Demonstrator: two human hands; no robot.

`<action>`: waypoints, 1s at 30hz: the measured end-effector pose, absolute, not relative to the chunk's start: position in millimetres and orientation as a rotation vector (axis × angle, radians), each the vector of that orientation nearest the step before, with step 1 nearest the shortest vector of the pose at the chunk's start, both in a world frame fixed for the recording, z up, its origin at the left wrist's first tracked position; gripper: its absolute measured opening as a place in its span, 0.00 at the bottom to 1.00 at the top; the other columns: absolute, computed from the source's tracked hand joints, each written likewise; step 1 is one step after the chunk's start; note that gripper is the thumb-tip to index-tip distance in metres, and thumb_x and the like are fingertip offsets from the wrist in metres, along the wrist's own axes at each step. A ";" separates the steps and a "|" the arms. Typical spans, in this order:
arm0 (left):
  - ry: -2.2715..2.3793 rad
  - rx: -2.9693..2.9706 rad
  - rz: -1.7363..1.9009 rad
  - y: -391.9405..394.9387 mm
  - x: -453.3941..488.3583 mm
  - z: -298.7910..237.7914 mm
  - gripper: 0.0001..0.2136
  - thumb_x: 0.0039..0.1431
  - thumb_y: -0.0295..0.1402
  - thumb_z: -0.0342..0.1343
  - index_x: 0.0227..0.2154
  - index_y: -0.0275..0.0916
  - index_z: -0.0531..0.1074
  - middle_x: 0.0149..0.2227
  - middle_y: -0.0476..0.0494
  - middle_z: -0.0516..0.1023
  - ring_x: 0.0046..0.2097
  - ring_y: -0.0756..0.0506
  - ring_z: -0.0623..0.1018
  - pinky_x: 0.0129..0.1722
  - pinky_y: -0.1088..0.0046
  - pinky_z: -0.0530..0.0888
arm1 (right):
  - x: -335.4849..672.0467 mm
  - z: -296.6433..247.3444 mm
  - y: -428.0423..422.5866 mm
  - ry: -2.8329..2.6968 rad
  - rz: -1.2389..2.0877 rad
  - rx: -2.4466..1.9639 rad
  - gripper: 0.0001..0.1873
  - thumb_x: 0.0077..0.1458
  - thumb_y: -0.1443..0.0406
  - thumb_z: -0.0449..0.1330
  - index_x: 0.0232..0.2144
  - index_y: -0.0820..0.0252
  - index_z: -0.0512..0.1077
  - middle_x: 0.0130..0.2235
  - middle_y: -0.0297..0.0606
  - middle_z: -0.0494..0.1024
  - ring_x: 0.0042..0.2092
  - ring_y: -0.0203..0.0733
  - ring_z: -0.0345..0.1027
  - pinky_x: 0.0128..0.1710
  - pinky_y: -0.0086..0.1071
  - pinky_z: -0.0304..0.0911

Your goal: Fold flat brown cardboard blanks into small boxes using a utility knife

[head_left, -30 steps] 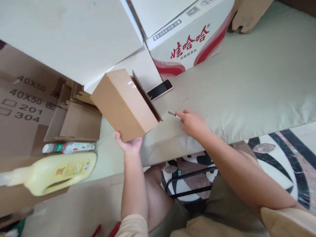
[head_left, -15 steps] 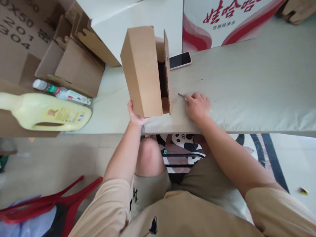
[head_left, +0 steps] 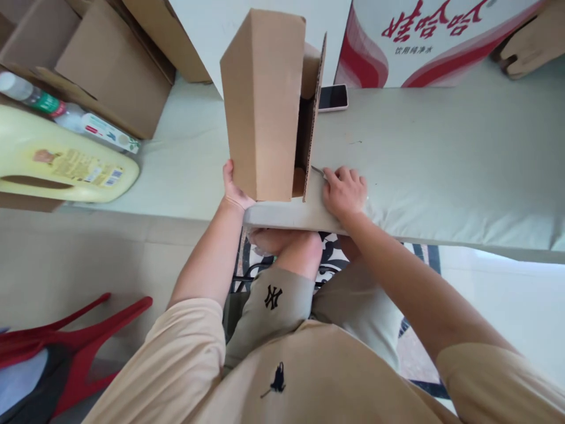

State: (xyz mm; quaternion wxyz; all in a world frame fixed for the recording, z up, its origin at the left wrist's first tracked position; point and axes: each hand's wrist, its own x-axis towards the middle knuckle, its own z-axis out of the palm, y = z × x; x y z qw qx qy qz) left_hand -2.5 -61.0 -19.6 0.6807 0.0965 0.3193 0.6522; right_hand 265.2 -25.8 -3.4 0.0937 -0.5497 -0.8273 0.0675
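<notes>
A brown cardboard box (head_left: 277,112) stands on end on the padded surface, its flap on the right side partly open over a dark inside. My left hand (head_left: 236,189) grips the box at its lower left corner, thumb up along the side and the other fingers hidden behind or under it. Resting on the surface to the right of the box, my right hand (head_left: 346,191) is closed on a small thin knife (head_left: 318,171). The blade points left toward the flap's lower edge; whether they touch I cannot tell.
Behind the box lies a phone (head_left: 334,98), partly covered by it. A white and red carton (head_left: 410,65) stands at the back. On the left are open cardboard boxes (head_left: 115,65), a plastic bottle (head_left: 48,105) and a yellow jug (head_left: 97,168). A red chair (head_left: 83,353) stands lower left.
The camera view has shifted, and the box looks larger and nearer the knife. My left knee has swung inward to the right. Both hands keep their holds.
</notes>
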 end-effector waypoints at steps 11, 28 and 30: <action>0.759 0.297 1.344 -57.3 -4.7 -23.8 0.32 0.51 0.59 0.53 0.48 0.36 0.71 0.47 0.35 0.77 0.61 0.26 0.68 0.53 0.42 0.70 | 260.8 -12.2 -30.5 -2.365 0.036 -1.712 0.24 0.61 0.63 0.47 0.55 0.59 0.70 0.50 0.53 0.68 0.49 0.58 0.57 0.45 0.47 0.48; 0.728 0.481 1.533 -78.0 8.4 -6.9 0.35 0.32 0.40 0.74 0.48 0.49 0.71 0.50 0.43 0.75 0.54 0.35 0.74 0.47 0.60 0.75 | 263.0 -15.6 -28.8 -2.327 0.111 -1.559 0.32 0.51 0.59 0.52 0.58 0.63 0.65 0.55 0.54 0.69 0.57 0.60 0.60 0.57 0.52 0.52; 0.792 0.480 1.552 -81.7 10.1 3.3 0.33 0.33 0.41 0.74 0.46 0.49 0.71 0.49 0.44 0.75 0.54 0.36 0.75 0.46 0.62 0.75 | 265.0 -13.8 -32.5 -2.261 0.149 -1.487 0.36 0.50 0.59 0.52 0.61 0.65 0.61 0.58 0.56 0.67 0.60 0.61 0.58 0.58 0.54 0.53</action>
